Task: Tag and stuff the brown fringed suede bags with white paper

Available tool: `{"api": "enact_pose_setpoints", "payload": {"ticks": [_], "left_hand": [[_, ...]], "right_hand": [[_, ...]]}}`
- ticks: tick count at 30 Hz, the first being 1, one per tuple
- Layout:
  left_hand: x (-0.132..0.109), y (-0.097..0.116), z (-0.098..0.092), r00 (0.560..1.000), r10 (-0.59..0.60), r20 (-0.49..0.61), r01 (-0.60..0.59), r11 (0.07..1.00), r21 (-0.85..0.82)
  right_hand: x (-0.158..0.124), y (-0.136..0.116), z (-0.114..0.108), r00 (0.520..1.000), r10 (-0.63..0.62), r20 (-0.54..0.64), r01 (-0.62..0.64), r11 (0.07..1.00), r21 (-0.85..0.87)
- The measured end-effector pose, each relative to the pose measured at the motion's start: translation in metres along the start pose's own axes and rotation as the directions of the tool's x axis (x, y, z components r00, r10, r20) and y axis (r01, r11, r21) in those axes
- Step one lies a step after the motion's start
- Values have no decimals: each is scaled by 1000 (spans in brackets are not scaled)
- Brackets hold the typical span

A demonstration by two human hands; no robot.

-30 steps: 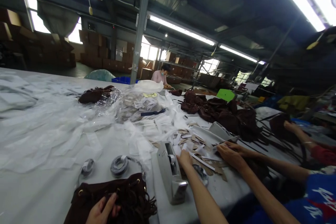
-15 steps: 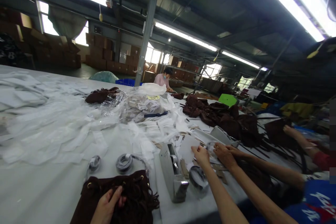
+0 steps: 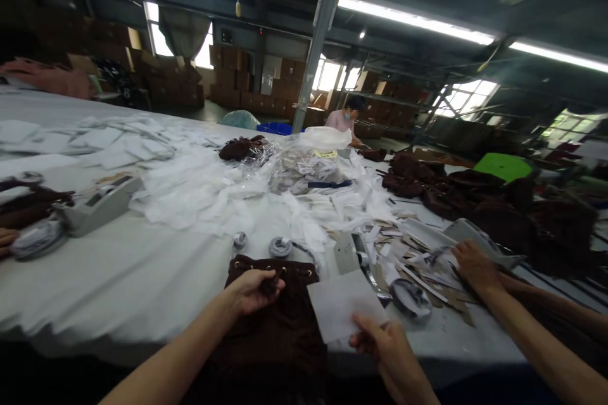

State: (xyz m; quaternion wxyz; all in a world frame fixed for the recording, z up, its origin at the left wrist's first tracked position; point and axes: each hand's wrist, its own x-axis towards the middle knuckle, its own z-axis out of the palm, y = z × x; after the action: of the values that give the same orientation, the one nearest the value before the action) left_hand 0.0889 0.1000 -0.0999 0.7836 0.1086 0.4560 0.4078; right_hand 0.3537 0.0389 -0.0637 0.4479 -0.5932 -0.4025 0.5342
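Observation:
A dark brown drawstring bag [image 3: 285, 335] with gold eyelets along its top hangs partly over the table's near edge. My left hand [image 3: 256, 291] is closed over the bag's upper part, with dark brown fringe pinched in its fingers; the fingers partly hide it. To the right, my right hand [image 3: 384, 342] grips a thin white sheet of paper [image 3: 344, 304] by its lower right corner, above the bag's right edge. Behind that sheet stands a grey tape dispenser [image 3: 348, 253], partly covered. Two grey coiled straps [image 3: 280, 247] lie just beyond the bag's top.
A co-worker's hand [image 3: 475, 266] reaches over scattered paper and card strips [image 3: 422, 253] at right. Brown bags [image 3: 498, 209] are heaped behind. Another tape dispenser [image 3: 102, 205] and another person's fingers [image 3: 6, 242] are at left. White tissue sheets [image 3: 199, 190] cover the table's middle.
My right hand has come back from the paper pile toward the bag, now with a white sheet. My left hand stays at the bag's fringe. The view has swung left.

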Motion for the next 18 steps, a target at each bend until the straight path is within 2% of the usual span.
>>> {"api": "enact_pose_setpoints", "payload": {"ticks": [2, 4, 9, 13, 18], "left_hand": [[-6, 13, 2, 999, -41, -31, 41, 999, 1], [-12, 22, 7, 996, -66, -53, 67, 998, 7], [-22, 34, 24, 995, -70, -75, 72, 997, 25], [-29, 29, 30, 996, -28, -90, 32, 999, 39], [-42, 9, 24, 977, 159, -142, -146, 984, 99]], "right_hand": [[-14, 17, 21, 996, 37, 78, -34, 999, -42], [-18, 30, 41, 993, 42, 109, -36, 998, -56], [-8, 43, 90, 994, 72, 85, -77, 995, 61], [-5, 39, 120, 995, 73, 65, -89, 951, 295], [-5, 40, 136, 988, 149, 43, -151, 862, 484]]}}
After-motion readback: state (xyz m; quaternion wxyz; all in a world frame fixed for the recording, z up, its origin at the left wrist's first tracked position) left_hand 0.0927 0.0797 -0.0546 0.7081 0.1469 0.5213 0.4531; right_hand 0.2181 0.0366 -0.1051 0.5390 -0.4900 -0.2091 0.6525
